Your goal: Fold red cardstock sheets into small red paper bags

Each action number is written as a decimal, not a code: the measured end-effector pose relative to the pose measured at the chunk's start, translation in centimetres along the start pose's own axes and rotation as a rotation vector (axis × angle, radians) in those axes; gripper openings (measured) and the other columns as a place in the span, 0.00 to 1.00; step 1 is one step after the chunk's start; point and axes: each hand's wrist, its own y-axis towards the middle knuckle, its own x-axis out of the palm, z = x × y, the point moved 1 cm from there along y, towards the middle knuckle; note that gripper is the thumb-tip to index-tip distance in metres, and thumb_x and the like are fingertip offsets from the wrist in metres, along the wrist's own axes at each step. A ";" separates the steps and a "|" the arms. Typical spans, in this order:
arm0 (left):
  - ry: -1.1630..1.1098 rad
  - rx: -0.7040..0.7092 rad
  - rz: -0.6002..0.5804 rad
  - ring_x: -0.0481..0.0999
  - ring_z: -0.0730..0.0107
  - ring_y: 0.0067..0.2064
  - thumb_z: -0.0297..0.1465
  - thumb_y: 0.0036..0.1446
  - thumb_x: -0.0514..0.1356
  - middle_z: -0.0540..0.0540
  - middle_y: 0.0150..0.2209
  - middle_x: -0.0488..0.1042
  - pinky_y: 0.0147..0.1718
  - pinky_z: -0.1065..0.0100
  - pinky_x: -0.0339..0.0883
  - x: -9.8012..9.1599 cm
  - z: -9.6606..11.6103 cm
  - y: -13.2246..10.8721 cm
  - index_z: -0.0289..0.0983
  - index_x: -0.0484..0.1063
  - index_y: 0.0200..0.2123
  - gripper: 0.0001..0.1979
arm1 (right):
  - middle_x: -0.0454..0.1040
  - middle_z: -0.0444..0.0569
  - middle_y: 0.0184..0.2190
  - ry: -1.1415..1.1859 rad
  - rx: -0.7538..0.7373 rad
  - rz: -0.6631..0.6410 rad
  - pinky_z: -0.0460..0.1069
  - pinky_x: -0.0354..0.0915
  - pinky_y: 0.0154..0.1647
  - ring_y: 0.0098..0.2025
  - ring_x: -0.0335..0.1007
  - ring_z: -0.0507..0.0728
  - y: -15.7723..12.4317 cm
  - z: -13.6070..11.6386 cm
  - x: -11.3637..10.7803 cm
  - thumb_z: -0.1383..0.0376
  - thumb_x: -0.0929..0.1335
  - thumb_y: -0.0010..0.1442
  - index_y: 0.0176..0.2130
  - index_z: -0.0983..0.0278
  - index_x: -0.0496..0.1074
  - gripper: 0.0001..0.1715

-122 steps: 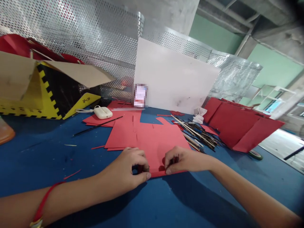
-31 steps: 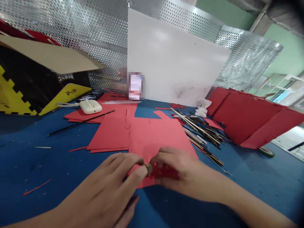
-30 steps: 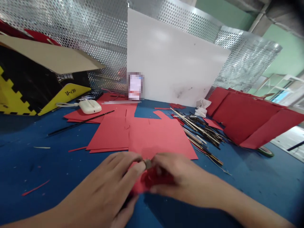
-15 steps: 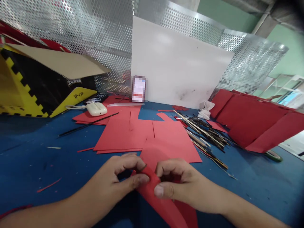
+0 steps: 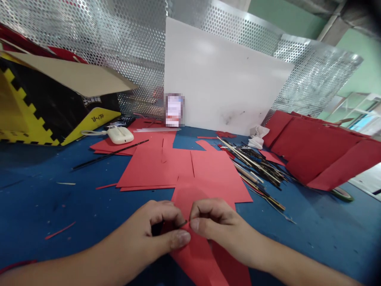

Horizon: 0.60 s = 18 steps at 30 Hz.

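My left hand (image 5: 162, 230) and my right hand (image 5: 212, 224) meet at the near middle of the blue table. Both pinch a red paper sheet (image 5: 193, 198) that curls up from the table toward me. A thin dark stick (image 5: 182, 224) shows between the thumbs, at the paper's fold. More flat red sheets (image 5: 157, 165) lie just beyond the hands.
A heap of thin dark and pale sticks (image 5: 253, 165) lies right of the sheets. Folded red paper pieces (image 5: 318, 153) are stacked at far right, beside a tape roll (image 5: 342, 194). A white case (image 5: 120, 135), a long black stick (image 5: 110, 155), a yellow-black box (image 5: 35, 107) and a white board (image 5: 220, 83) stand behind.
The red sheet's near edge has been lifted and rolled toward me between both hands. The hands drew slightly nearer and lower, still pinched together on it.
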 end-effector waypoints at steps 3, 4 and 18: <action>-0.026 0.006 -0.009 0.62 0.72 0.27 0.40 0.49 0.58 0.54 0.24 0.61 0.27 0.72 0.56 0.2 0.0 -0.1 0.37 0.63 0.20 0.14 | 0.62 0.40 0.23 -0.035 -0.019 -0.025 0.44 0.55 0.27 0.26 0.57 0.48 0.0 -0.1 0.1 0.61 0.66 0.60 0.27 0.64 0.66 0.11; -0.034 0.006 -0.011 0.62 0.72 0.27 0.40 0.49 0.58 0.54 0.24 0.61 0.27 0.72 0.56 0.3 0.0 -0.1 0.37 0.63 0.19 0.14 | 0.62 0.40 0.23 -0.029 -0.020 -0.031 0.44 0.54 0.27 0.26 0.57 0.48 -0.1 -0.1 0.2 0.61 0.66 0.60 0.27 0.64 0.66 0.12; -0.146 0.032 0.009 0.63 0.72 0.27 0.38 0.49 0.60 0.54 0.22 0.63 0.28 0.72 0.55 0.4 -0.6 0.1 0.37 0.64 0.19 0.14 | 0.57 0.40 0.24 0.077 -0.032 0.054 0.45 0.54 0.30 0.29 0.53 0.49 -0.4 0.6 1.0 0.57 0.66 0.61 0.27 0.63 0.63 0.16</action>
